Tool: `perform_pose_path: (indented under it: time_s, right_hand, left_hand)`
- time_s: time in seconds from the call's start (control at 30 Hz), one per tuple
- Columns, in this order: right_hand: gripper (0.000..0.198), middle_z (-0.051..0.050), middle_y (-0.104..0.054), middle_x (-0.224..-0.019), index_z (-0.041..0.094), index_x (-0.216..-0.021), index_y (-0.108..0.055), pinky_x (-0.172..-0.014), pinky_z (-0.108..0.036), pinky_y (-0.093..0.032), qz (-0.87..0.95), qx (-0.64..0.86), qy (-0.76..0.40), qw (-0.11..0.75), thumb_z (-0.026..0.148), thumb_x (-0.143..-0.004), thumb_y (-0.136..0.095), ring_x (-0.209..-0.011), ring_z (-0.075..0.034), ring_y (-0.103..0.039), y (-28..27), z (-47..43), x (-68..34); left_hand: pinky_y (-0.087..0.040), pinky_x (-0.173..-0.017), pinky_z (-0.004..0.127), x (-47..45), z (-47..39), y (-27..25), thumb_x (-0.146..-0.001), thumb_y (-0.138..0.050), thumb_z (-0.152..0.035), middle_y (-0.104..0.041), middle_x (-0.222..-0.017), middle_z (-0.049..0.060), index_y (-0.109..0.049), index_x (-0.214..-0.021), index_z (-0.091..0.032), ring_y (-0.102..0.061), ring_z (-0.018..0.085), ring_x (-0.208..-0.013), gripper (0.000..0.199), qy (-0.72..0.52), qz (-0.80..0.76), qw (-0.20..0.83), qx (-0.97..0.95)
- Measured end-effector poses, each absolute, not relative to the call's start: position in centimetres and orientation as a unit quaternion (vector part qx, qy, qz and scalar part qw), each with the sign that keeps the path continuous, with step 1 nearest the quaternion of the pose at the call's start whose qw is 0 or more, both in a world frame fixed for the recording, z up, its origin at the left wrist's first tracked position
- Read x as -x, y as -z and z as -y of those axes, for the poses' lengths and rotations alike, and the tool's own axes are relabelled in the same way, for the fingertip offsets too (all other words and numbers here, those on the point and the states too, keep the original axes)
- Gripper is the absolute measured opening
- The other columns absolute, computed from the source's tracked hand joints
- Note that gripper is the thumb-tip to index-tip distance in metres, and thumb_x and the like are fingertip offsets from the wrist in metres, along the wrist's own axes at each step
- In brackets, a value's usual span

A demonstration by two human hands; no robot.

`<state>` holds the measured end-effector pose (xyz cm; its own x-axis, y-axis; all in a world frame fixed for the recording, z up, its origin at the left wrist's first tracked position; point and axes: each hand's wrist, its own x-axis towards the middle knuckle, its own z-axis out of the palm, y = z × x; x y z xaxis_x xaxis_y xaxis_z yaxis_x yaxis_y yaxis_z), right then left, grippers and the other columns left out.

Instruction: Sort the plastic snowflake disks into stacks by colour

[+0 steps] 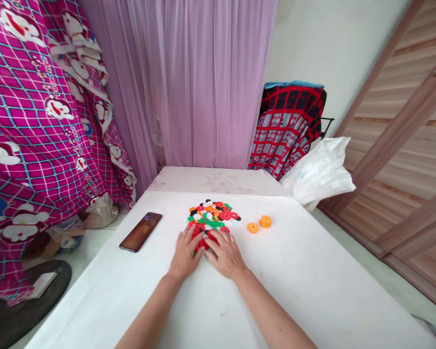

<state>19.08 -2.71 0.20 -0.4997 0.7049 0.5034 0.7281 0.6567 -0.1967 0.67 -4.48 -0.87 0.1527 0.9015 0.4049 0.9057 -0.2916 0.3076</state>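
Note:
A pile of small plastic flower-shaped discs (210,217) in red, green, orange, white and black lies near the middle of the table. My left hand (186,252) rests on the pile's near left edge, fingers stretched out over red pieces. On the near right edge lies my right hand (224,252), also flat with its fingers extended. Both hands touch the pieces, and their thumbs nearly meet. Some pieces under the fingers are hidden. To the right, apart from the pile, sit a single orange disc (253,228) and a small stack of orange discs (265,221).
A brown smartphone (141,232) lies on the left of the white-covered table (294,291). A white plastic bag (323,169) hangs at the far right corner. Purple curtains (210,87) stand behind, a pink patterned cloth (51,121) on the left, wooden doors (403,145) on the right.

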Motion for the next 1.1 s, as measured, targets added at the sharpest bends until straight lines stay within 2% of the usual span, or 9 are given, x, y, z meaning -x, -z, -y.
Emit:
perform_pose_path:
  time_s: [0.1,0.2,0.33,0.5,0.63,0.9,1.1]
  right_hand:
    - [0.038,-0.01,-0.055,-0.136,0.027,-0.124,-0.063,-0.106,-0.047,-0.033,0.876,0.398,0.035,0.27,0.035,-0.086,-0.06,-0.126,-0.027,-0.044,-0.4,2.9,-18.4]
    - [0.042,-0.011,-0.056,-0.135,0.026,-0.127,-0.061,-0.105,-0.048,-0.033,0.863,0.421,0.041,0.275,0.035,-0.086,-0.059,-0.125,-0.028,-0.044,-0.2,2.6,-18.2]
    - [0.045,-0.011,-0.056,-0.134,0.024,-0.13,-0.059,-0.103,-0.045,-0.036,0.846,0.448,0.057,0.284,0.034,-0.086,-0.057,-0.124,-0.028,-0.046,0.5,2.2,-21.7]
    - [0.048,-0.012,-0.057,-0.133,0.022,-0.131,-0.058,-0.101,-0.045,-0.039,0.822,0.494,0.094,0.267,0.04,-0.086,-0.057,-0.122,-0.028,-0.049,1.7,2.1,-30.3]
    - [0.047,-0.012,-0.06,-0.129,0.024,-0.129,-0.06,-0.096,-0.044,-0.043,0.796,0.531,0.122,0.264,0.042,-0.085,-0.056,-0.118,-0.028,-0.052,2.0,1.8,-34.1]
    - [0.042,-0.012,-0.062,-0.127,0.022,-0.124,-0.062,-0.096,-0.044,-0.042,0.799,0.534,0.132,0.245,0.04,-0.086,-0.054,-0.118,-0.028,-0.052,1.7,2.0,-33.6]
    - [0.045,-0.012,-0.058,-0.135,0.022,-0.129,-0.06,-0.102,-0.044,-0.04,0.819,0.514,0.096,0.237,0.039,-0.088,-0.052,-0.123,-0.027,-0.051,2.0,1.9,-28.7]
  left_hand:
    - [-0.023,-0.114,0.062,-0.9,5.7,0.4,-0.09,-0.048,-0.024,-0.042,-0.152,0.01,-0.062,-0.127,-0.03,-0.029,0.035,-0.143,0.04,0.252,0.622,0.045,0.74]
    - [-0.021,-0.113,0.063,-0.8,5.8,0.0,-0.089,-0.05,-0.026,-0.042,-0.151,0.01,-0.063,-0.125,-0.032,-0.031,0.036,-0.143,0.039,0.227,0.631,0.048,0.741]
    - [-0.02,-0.113,0.063,2.9,5.0,0.1,-0.089,-0.053,-0.04,-0.039,-0.153,0.009,-0.058,-0.131,-0.035,-0.029,0.035,-0.144,0.043,0.23,0.618,0.052,0.75]
    - [-0.022,-0.113,0.062,8.8,4.9,1.3,-0.079,-0.062,-0.058,-0.043,-0.15,0.016,-0.056,-0.134,-0.027,-0.033,0.037,-0.141,0.064,0.224,0.638,0.071,0.733]
    - [-0.024,-0.114,0.061,9.3,4.8,1.7,-0.076,-0.061,-0.064,-0.045,-0.148,0.016,-0.057,-0.133,-0.026,-0.034,0.037,-0.141,0.069,0.225,0.631,0.076,0.739]
    - [-0.022,-0.115,0.059,8.7,4.7,1.5,-0.076,-0.056,-0.071,-0.046,-0.148,0.015,-0.058,-0.133,-0.025,-0.035,0.037,-0.141,0.073,0.216,0.634,0.07,0.739]
    - [-0.021,-0.116,0.057,4.3,4.9,1.5,-0.075,-0.049,-0.077,-0.042,-0.15,0.016,-0.042,-0.145,-0.019,-0.034,0.036,-0.141,0.091,0.162,0.641,0.006,0.75]
